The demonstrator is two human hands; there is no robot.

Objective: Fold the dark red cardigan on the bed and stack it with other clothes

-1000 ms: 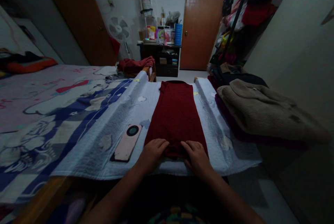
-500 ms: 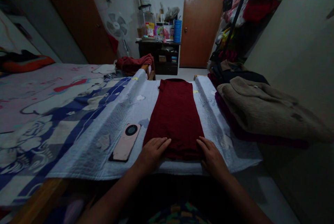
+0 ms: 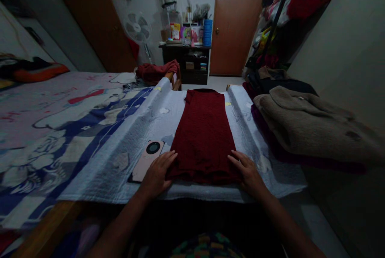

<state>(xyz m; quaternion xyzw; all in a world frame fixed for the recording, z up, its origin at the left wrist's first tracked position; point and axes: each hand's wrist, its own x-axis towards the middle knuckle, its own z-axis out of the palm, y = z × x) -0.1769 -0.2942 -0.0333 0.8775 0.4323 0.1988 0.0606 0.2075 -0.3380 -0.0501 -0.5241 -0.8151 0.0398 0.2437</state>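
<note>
Dim room, pale wall at the far side. The working surface carries a light blue quilted cloth (image 3: 155,123), raised in a ridge along each side, its near edge hanging free. To the left, a bed with a patterned cover (image 3: 67,93) adjoins it; beyond stand a white fan (image 3: 136,28) and a dark cabinet (image 3: 173,61) topped with assorted goods, a blue container (image 3: 207,32) among them. At upper right, a cluster of hanging things (image 3: 309,5), too dark to sort. Count: one dark red garment (image 3: 204,137), lying lengthwise down the middle of the quilted cloth, its wider end nearest the person; one pink phone (image 3: 142,163), back up, just left of the garment (one round camera disc on it); one brown fuzzy coat (image 3: 303,125), folded, on purple cloth at the right; two wooden doors, one straight ahead (image 3: 236,25), one at left (image 3: 93,17); one heap of reddish cloth (image 3: 158,71) at the bed's far corner. Hands, two: the left hand (image 3: 159,171) rests at the garment's near left corner, thumb apart from the fingers; the right hand (image 3: 246,169) lies at the near right edge, fingers spread, thumb unclear.
</note>
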